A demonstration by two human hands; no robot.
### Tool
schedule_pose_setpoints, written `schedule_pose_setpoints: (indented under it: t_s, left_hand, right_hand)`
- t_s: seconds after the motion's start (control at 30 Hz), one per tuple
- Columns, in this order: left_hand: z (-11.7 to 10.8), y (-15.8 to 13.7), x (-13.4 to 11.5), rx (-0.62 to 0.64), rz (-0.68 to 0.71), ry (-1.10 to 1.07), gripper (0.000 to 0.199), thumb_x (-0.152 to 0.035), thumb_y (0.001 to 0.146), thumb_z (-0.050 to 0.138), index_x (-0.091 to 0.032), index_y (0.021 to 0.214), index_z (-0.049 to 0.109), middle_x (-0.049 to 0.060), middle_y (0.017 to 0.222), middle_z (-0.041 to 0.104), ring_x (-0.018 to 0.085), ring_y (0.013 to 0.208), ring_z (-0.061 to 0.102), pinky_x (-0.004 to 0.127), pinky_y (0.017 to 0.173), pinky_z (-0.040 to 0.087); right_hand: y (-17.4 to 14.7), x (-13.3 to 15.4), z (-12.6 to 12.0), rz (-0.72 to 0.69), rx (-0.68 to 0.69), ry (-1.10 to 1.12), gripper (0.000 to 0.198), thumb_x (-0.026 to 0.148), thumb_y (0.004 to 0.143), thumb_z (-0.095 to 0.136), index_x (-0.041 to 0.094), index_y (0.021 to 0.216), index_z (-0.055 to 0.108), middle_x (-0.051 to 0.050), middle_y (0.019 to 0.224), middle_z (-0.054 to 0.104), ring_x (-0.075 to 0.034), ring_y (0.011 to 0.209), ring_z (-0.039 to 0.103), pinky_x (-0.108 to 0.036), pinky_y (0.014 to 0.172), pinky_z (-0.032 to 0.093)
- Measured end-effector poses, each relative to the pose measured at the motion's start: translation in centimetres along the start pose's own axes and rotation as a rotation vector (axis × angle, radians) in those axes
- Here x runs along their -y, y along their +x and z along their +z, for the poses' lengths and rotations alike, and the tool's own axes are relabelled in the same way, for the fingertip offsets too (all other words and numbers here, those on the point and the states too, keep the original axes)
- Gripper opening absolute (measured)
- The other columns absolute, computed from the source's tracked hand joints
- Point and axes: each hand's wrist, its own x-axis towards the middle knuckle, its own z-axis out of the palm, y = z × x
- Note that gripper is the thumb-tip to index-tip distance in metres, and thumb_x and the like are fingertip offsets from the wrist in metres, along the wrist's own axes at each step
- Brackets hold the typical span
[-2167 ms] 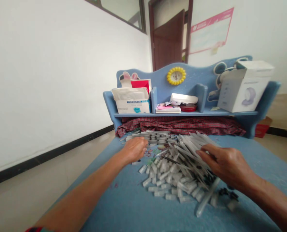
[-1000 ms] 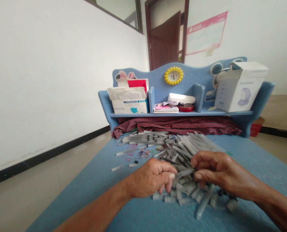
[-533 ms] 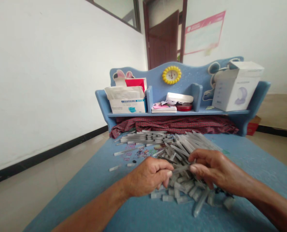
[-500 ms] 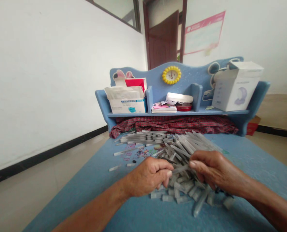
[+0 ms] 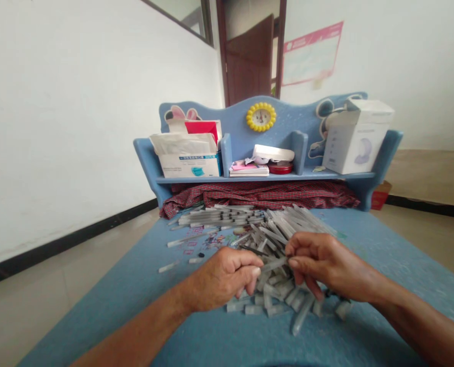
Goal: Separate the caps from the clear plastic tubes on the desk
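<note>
Both hands are closed on one translucent plastic tube, which looks like a pen part and spans the gap between them. My left hand pinches its left end between thumb and fingers. On the other end, my right hand grips with thumb and forefinger, the other fingers curled below. Beneath them lies a loose heap of short translucent caps with longer tubes mixed in. Behind the hands, long clear tubes fan to the right, and a row of tubes with black parts lies to the left.
A blue table carries everything. Along its back stand a checked cloth and a blue shelf with a mask box, a white carton and a yellow-rimmed clock. A few stray caps lie at left.
The whole view has shifted slightly, so things sit further left. Both hands keep hold of the tube, and a bit more of it shows between them.
</note>
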Motion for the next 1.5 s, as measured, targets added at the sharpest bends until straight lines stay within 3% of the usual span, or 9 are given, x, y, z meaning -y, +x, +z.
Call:
schedule_pose_setpoints:
  t_s: [0.1, 0.23, 0.53, 0.77, 0.93, 1.03, 1.13, 1.3, 1.5]
  left_hand:
    - [0.0, 0.0, 0.0, -0.002, -0.008, -0.006, 0.027, -0.034, 0.085, 0.045, -0.013, 0.09, 0.061, -0.002, 0.06, 0.057, 0.006, 0.046, 0.044, 0.017, 0.046, 0.034]
    - [0.0, 0.1, 0.0, 0.007, -0.02, -0.016, 0.026, -0.033, 0.085, 0.045, -0.013, 0.09, 0.061, -0.003, 0.061, 0.057, 0.006, 0.047, 0.044, 0.017, 0.047, 0.035]
    - [-0.1, 0.1, 0.0, 0.018, -0.054, -0.032, 0.026, -0.031, 0.084, 0.046, -0.012, 0.092, 0.061, -0.003, 0.06, 0.058, 0.006, 0.046, 0.043, 0.017, 0.046, 0.034]
    - [0.1, 0.2, 0.1, 0.047, -0.052, -0.029, 0.026, -0.033, 0.083, 0.048, -0.013, 0.093, 0.061, -0.002, 0.063, 0.059, 0.006, 0.048, 0.045, 0.016, 0.047, 0.035]
    - [-4.3, -0.5, 0.5, 0.04, -0.121, -0.015, 0.03, -0.04, 0.078, 0.055, -0.014, 0.091, 0.063, -0.001, 0.063, 0.061, 0.008, 0.048, 0.046, 0.016, 0.045, 0.034]
    - [-8.1, -0.9, 1.9, -0.048, -0.202, 0.109, 0.031, -0.043, 0.074, 0.06, -0.013, 0.084, 0.063, -0.001, 0.06, 0.061, 0.008, 0.047, 0.046, 0.017, 0.045, 0.033]
    - [-9.9, -0.8, 3.3, -0.164, -0.248, 0.199, 0.03, -0.044, 0.071, 0.059, -0.014, 0.075, 0.061, -0.003, 0.056, 0.059, 0.009, 0.046, 0.046, 0.018, 0.046, 0.035]
    - [-7.7, 0.2, 3.2, -0.235, -0.22, 0.184, 0.032, -0.043, 0.073, 0.056, -0.013, 0.084, 0.061, -0.002, 0.061, 0.059, 0.01, 0.048, 0.048, 0.019, 0.047, 0.036]
    - [-4.5, 0.7, 1.8, -0.194, -0.09, 0.205, 0.03, -0.035, 0.076, 0.053, -0.01, 0.089, 0.062, -0.004, 0.06, 0.049, 0.011, 0.055, 0.045, 0.021, 0.054, 0.036]
  right_hand:
    - [0.0, 0.0, 0.0, 0.017, 0.015, -0.005, 0.034, 0.047, 0.083, 0.058, 0.018, 0.098, 0.049, 0.005, 0.063, 0.058, -0.005, 0.036, 0.048, -0.015, 0.034, 0.031]
    - [0.0, 0.1, 0.2, 0.038, -0.016, -0.09, 0.033, 0.045, 0.089, 0.047, 0.017, 0.07, 0.048, 0.004, 0.056, 0.056, -0.003, 0.032, 0.045, -0.015, 0.032, 0.027]
    - [0.4, 0.3, -0.3, -0.009, -0.141, 0.074, 0.02, 0.032, 0.078, 0.06, 0.017, 0.083, 0.048, 0.001, 0.066, 0.064, -0.008, 0.042, 0.059, -0.015, 0.033, 0.031]
    - [0.6, 0.0, 0.3, -0.041, -0.205, 0.124, 0.017, 0.026, 0.07, 0.065, 0.018, 0.078, 0.053, 0.006, 0.051, 0.057, -0.008, 0.039, 0.055, -0.017, 0.035, 0.033]
    - [0.6, 0.4, -2.0, -0.133, -0.446, 0.106, 0.021, 0.027, 0.066, 0.071, 0.018, 0.077, 0.055, 0.005, 0.046, 0.058, -0.01, 0.039, 0.054, -0.021, 0.039, 0.041]
    - [0.7, 0.2, -3.1, -0.204, -0.635, 0.043, 0.023, 0.029, 0.067, 0.071, 0.018, 0.079, 0.055, 0.003, 0.047, 0.06, -0.011, 0.038, 0.053, -0.022, 0.039, 0.042]
    - [0.7, -0.4, -2.5, -0.25, -0.677, -0.174, 0.015, 0.028, 0.074, 0.064, 0.018, 0.081, 0.055, 0.002, 0.051, 0.06, -0.012, 0.044, 0.055, -0.024, 0.045, 0.043]
    - [0.4, -1.0, -0.1, -0.333, -0.521, -0.716, 0.008, 0.018, 0.081, 0.05, 0.019, 0.082, 0.058, 0.001, 0.061, 0.06, -0.012, 0.053, 0.055, -0.025, 0.054, 0.041]
    - [0.3, -0.4, -0.1, -0.287, -0.515, -0.682, 0.009, 0.022, 0.081, 0.052, 0.019, 0.08, 0.061, 0.002, 0.057, 0.059, -0.011, 0.05, 0.053, -0.024, 0.051, 0.039]
